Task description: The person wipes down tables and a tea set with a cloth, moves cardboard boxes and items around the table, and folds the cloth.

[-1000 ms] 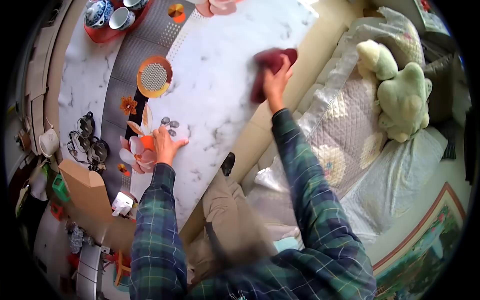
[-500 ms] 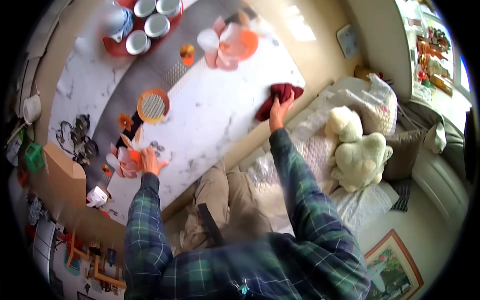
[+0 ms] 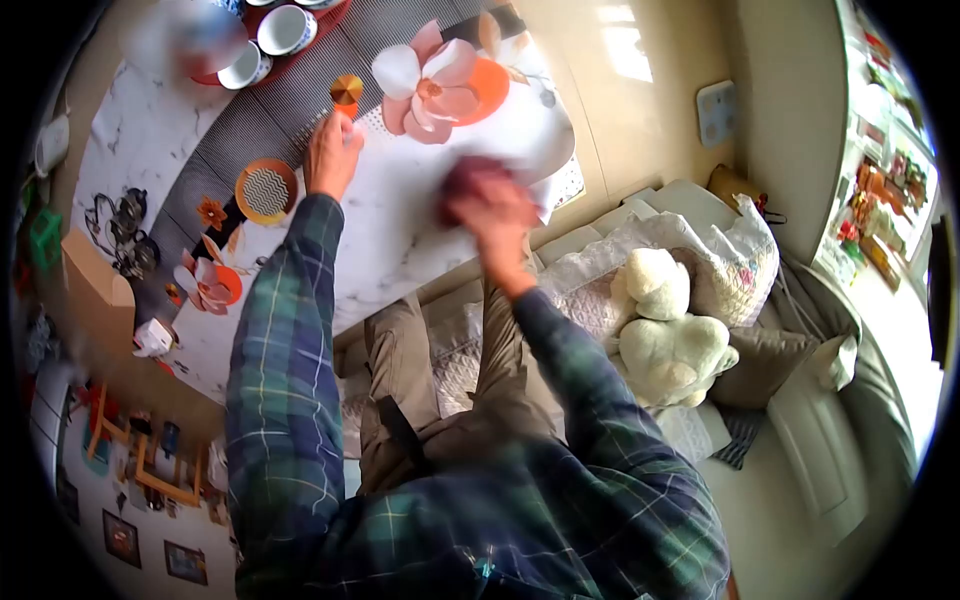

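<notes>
My right hand (image 3: 495,210) is closed on a dark red cloth (image 3: 470,183), both blurred, over the white marbled tabletop (image 3: 395,220) near its front right side. My left hand (image 3: 333,158) rests on the printed table surface with its fingers stretched forward. Its fingertips reach the orange spot below a printed gold disc (image 3: 346,89). Nothing shows in that hand. A large printed pink flower (image 3: 430,88) lies between and beyond the two hands. To the left of my left hand is a printed orange circle with a zigzag centre (image 3: 266,190).
A red tray (image 3: 318,32) with several white cups (image 3: 286,31) stands at the far left. Dark tangled items (image 3: 128,230) and a cardboard box (image 3: 98,290) are at the left end. A sofa with a cream plush toy (image 3: 672,335) lies to the right.
My right hand has drawn the cloth leftward from the table's right corner. My left hand has moved forward and right, from the small printed flower to the gold disc. The view has shifted.
</notes>
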